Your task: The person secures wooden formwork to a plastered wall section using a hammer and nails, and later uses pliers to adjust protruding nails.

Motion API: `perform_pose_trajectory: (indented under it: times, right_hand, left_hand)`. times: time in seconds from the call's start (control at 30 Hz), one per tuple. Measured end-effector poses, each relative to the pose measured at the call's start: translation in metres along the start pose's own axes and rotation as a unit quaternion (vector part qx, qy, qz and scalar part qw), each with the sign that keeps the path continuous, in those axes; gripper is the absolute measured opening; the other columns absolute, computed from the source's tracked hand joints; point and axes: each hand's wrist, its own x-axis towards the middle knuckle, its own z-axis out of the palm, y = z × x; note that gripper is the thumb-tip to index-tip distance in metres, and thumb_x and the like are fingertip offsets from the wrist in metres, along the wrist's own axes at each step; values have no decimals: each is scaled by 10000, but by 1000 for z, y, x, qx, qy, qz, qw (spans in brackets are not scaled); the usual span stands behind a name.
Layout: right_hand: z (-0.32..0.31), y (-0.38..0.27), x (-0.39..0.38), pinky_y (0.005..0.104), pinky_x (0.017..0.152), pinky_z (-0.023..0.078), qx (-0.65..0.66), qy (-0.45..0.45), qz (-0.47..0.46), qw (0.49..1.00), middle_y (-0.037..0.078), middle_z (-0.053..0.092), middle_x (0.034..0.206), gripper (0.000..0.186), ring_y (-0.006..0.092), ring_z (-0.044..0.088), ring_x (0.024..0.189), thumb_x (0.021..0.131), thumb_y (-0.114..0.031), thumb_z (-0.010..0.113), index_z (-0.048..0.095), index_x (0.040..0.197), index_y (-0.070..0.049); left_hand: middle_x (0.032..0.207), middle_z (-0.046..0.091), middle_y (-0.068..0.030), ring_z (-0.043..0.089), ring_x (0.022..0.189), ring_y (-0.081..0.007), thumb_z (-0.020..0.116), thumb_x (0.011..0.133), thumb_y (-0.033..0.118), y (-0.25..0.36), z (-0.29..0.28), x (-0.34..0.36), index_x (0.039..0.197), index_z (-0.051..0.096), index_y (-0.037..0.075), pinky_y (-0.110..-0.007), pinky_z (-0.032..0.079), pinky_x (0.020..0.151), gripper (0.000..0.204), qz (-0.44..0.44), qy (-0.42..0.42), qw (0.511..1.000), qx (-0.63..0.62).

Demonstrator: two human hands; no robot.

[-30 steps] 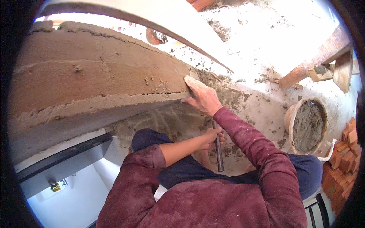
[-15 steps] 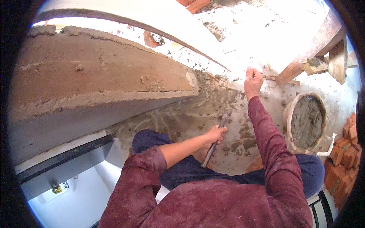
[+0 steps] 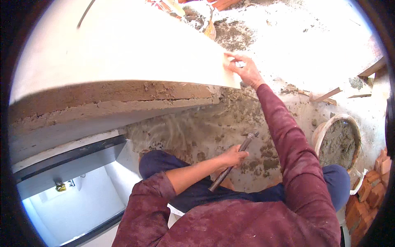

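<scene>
Since your right hand (image 3: 249, 74) left the end of the brown, mortar-coated ledge (image 3: 164, 89) a second ago, it has swung over the bright floor and now pinches, finger against thumb, the right end of the broad, pale, flat board (image 3: 144, 57). Half a second ago that board showed as a curved edge beyond the ledge; now it lies across your view of the ledge's upper part, leaving only a lower strip of mortar exposed. Whether board and ledge touch, you cannot tell from here. Your left hand (image 3: 233, 156) wraps around the dark, slender, rod-shaped tool (image 3: 220, 180), slanting above your lap, much as before and well apart from the board. Both your hands are therefore occupied, and the round, pale-rimmed tub (image 3: 317, 140) of grey mortar stands to the right, touched by neither.
</scene>
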Motion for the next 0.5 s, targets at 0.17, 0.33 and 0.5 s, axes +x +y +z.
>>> perform_pose_trajectory:
  times: [0.17, 0.33, 0.5]
  right_hand:
    - [36, -6, -23, 334, 761, 468, -5, -22, 24, 999, 33, 613, 901, 490, 162, 541, 817, 822, -372, 689, 629, 1238, -119]
    - [44, -1, -33, 313, 738, 454, 14, -15, 14, 1000, 32, 546, 772, 484, 159, 533, 763, 816, -363, 702, 640, 1223, -109]
    - [52, 0, -44, 311, 731, 449, 17, -6, 27, 999, 26, 541, 754, 475, 159, 530, 751, 822, -375, 699, 649, 1216, -115]
  left_hand:
    - [660, 438, 2, 413, 482, -96, 575, 911, 242, -4, -1, 9, 857, 417, 91, -272, 334, 390, 225, 3, 26, 998, -51]
    - [650, 433, 9, 430, 508, -102, 563, 915, 235, -6, -4, 12, 874, 421, 100, -288, 355, 419, 201, 38, 14, 999, -12]
    - [696, 466, -8, 445, 521, -114, 567, 914, 241, -11, -2, 14, 930, 462, 79, -287, 380, 441, 194, 35, 24, 999, 3]
